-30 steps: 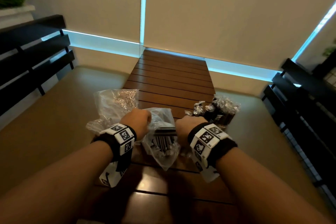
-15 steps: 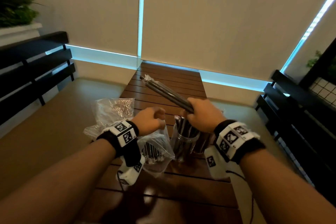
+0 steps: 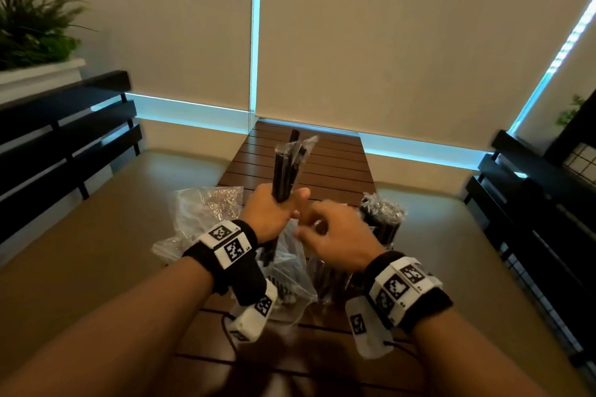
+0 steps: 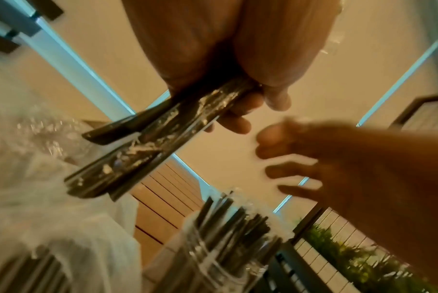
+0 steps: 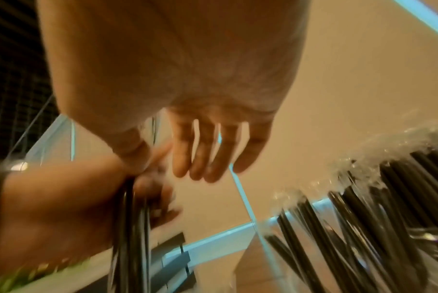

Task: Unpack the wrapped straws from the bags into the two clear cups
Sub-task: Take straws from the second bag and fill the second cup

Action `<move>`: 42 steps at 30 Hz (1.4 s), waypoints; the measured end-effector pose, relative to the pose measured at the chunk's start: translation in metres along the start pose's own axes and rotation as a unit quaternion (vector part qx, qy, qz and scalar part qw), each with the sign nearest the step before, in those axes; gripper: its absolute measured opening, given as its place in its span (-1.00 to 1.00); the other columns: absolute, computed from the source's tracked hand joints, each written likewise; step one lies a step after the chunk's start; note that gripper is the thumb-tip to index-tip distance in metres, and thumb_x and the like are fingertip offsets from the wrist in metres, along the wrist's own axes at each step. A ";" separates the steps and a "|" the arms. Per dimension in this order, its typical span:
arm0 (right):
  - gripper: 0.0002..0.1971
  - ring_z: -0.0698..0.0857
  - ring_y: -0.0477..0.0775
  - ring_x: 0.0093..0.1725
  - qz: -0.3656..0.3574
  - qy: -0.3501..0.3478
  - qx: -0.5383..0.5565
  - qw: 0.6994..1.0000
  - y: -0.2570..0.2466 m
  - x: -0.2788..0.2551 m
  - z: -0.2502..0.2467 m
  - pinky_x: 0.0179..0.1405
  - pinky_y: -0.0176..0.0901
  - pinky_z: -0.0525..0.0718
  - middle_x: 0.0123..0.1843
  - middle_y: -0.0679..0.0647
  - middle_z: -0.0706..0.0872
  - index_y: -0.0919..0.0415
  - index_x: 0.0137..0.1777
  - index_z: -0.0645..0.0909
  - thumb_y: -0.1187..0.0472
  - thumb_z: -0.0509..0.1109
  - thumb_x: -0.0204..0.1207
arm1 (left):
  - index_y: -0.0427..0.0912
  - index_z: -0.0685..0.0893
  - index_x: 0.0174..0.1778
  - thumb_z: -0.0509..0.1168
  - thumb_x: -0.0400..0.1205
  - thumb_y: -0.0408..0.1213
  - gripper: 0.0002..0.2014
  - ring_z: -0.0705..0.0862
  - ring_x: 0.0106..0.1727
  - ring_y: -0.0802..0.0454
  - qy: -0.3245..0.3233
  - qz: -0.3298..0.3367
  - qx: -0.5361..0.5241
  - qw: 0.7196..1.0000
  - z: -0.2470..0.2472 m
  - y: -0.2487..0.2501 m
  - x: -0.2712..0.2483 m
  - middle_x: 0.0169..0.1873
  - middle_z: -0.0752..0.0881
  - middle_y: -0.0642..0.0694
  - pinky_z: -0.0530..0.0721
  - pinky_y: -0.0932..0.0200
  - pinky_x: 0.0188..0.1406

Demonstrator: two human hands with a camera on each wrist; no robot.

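Observation:
My left hand point(image 3: 274, 216) grips a small bundle of black wrapped straws point(image 3: 285, 167) and holds it upright above the table; the same straws point(image 4: 137, 150) show in the left wrist view. My right hand point(image 3: 317, 229) hovers just right of it, fingers point(image 5: 207, 156) straight and loose, holding nothing. A clear cup point(image 3: 382, 226) packed with wrapped straws stands at the right. A second cup point(image 4: 212, 257) with straws stands below the hands, mostly hidden under my right hand in the head view. A clear bag point(image 3: 290, 287) with more straws lies under my left wrist.
A crumpled clear bag point(image 3: 206, 213) lies at the table's left side. The narrow slatted wooden table point(image 3: 322, 167) runs to the blinds. Black slatted bench backs point(image 3: 64, 145) flank it on both sides, with beige seats below.
The straw bundle passed from my right hand to my left, which now holds it upright. My right hand let go and opened. Earlier both hands were at the bag.

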State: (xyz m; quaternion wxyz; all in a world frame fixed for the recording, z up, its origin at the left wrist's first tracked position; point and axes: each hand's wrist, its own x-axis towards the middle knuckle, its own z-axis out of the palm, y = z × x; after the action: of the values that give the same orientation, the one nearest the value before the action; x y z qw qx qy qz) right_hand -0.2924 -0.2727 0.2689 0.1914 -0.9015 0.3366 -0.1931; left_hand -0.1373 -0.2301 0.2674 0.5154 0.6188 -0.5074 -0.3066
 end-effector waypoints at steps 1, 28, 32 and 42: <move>-0.87 0.64 -0.21 -0.10 0.002 0.065 0.043 0.997 -0.001 0.001 -0.012 -0.10 -0.17 0.66 -0.08 -0.17 0.66 -0.02 -0.07 0.61 -0.05 0.38 0.56 | -0.26 0.65 -0.28 0.34 0.61 0.03 -0.61 0.77 -0.27 0.13 0.005 0.008 0.047 0.999 -0.003 -0.003 0.001 -0.41 0.71 -0.02 0.62 0.19 -0.31; -0.67 0.45 -0.19 -0.51 0.022 0.324 0.111 0.939 0.021 0.016 -0.063 -0.48 -0.47 0.41 -0.51 -0.12 0.44 0.01 -0.44 0.36 0.24 0.44 0.42 | 0.02 0.54 0.12 0.59 0.31 0.05 -0.46 0.64 -0.02 0.12 -0.111 0.075 0.272 0.953 0.058 0.009 0.024 0.02 0.61 0.09 0.69 0.12 -0.03; -0.61 0.40 -0.26 -0.56 0.089 0.353 0.103 0.926 0.038 0.015 -0.079 -0.51 -0.56 0.37 -0.54 -0.13 0.36 0.03 -0.47 0.27 0.26 0.43 0.40 | 0.06 0.59 0.28 0.47 0.51 -0.03 -0.58 0.59 0.07 0.03 -0.183 0.035 0.417 0.890 0.058 -0.025 0.017 0.21 0.51 0.02 0.67 0.00 0.14; -0.58 0.71 -0.03 -0.23 0.155 0.244 0.030 0.957 0.089 0.011 0.001 -0.19 -0.02 0.77 -0.19 -0.09 0.67 -0.10 0.26 0.33 0.12 0.45 0.51 | -0.01 0.78 0.02 0.33 0.64 -0.22 -0.86 0.62 -0.06 0.01 -0.205 0.105 0.473 0.850 0.072 -0.056 0.012 0.13 0.36 -0.02 0.66 0.17 -0.03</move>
State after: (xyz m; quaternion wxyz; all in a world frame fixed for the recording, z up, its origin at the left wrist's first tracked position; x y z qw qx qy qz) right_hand -0.3312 -0.3420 0.2282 0.1585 -0.7577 0.5026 -0.3850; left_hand -0.1812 -0.2679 0.1959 0.0740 0.6538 -0.7472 -0.0932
